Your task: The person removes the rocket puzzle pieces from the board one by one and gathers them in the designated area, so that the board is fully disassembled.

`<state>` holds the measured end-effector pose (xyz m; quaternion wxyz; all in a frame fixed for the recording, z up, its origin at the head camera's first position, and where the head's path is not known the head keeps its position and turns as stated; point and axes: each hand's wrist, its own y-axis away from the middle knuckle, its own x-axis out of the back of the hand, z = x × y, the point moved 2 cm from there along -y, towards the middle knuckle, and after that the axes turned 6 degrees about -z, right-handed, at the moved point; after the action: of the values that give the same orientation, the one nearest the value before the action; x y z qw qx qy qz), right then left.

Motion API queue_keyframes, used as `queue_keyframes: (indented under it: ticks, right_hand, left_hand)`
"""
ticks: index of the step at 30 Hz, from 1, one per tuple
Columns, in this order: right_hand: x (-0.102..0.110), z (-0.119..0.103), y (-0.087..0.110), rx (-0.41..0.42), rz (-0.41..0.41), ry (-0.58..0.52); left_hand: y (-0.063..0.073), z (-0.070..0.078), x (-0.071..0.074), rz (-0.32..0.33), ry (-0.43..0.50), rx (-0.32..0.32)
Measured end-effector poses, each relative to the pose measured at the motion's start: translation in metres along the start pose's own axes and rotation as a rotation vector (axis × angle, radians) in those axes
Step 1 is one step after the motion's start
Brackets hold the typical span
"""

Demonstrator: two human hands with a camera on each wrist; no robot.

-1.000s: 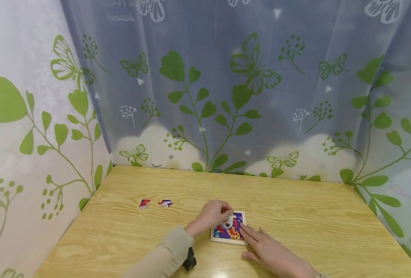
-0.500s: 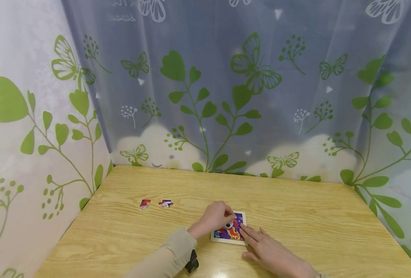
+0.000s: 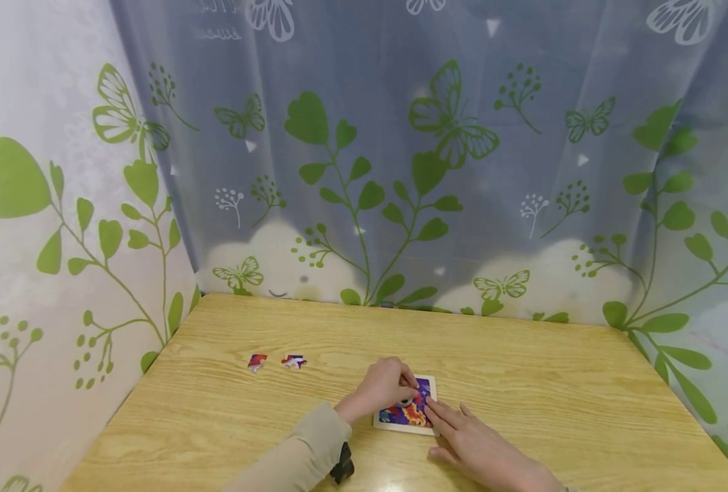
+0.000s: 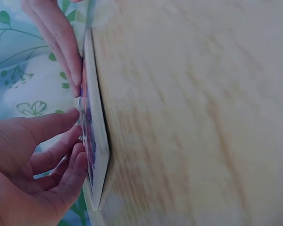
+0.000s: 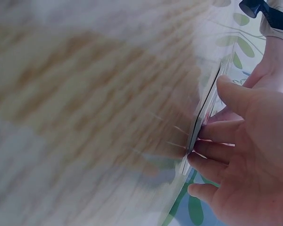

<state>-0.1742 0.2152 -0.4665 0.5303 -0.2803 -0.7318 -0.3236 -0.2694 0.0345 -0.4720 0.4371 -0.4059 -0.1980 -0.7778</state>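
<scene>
A small jigsaw puzzle in a pale frame lies on the table, printed in purple, orange and red. Over its upper left part my left hand bends down, thumb and index finger pinching a puzzle piece at the board's surface; the fingers mostly hide that piece. From the side, the left wrist view has the left hand with its fingertips against the printed face. My right hand lies with straight fingers on the frame's right edge. In the right wrist view the right hand touches the board's side.
Two loose puzzle pieces, a red one and a purple-and-white one, lie on the wooden table to the left. A curtain with leaves and butterflies hangs behind the table. A black wrist device sits under the left sleeve.
My left hand has shifted slightly right over the puzzle, its fingertips now covering more of the white part of the picture. The right hand and the loose pieces have stayed in place.
</scene>
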Motion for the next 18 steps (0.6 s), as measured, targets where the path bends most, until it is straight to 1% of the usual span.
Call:
queue_keyframes:
  ticks: [2, 5, 9, 14, 18]
  right_hand:
    - [-0.0001, -0.0001, -0.0001, 0.004, 0.007, 0.007]
    - [-0.0001, 0.0000, -0.0003, 0.009, 0.014, 0.012]
    - [0.0001, 0.0002, -0.0004, 0.014, 0.019, 0.012]
    - [-0.0007, 0.0009, -0.0006, 0.014, 0.021, 0.018]
    - [-0.0012, 0.0013, -0.0010, 0.013, 0.016, 0.018]
  left_hand:
    - [0.0004, 0.0004, -0.0004, -0.001, 0.002, 0.002]
    - [0.0005, 0.0015, -0.0002, 0.002, -0.025, 0.001]
    - [0.0012, 0.0032, 0.0007, 0.009, -0.028, -0.007]
    - [0.0030, 0.0052, 0.0018, 0.036, 0.003, -0.039]
    - [0.0032, 0.0054, 0.0013, 0.050, 0.031, -0.048]
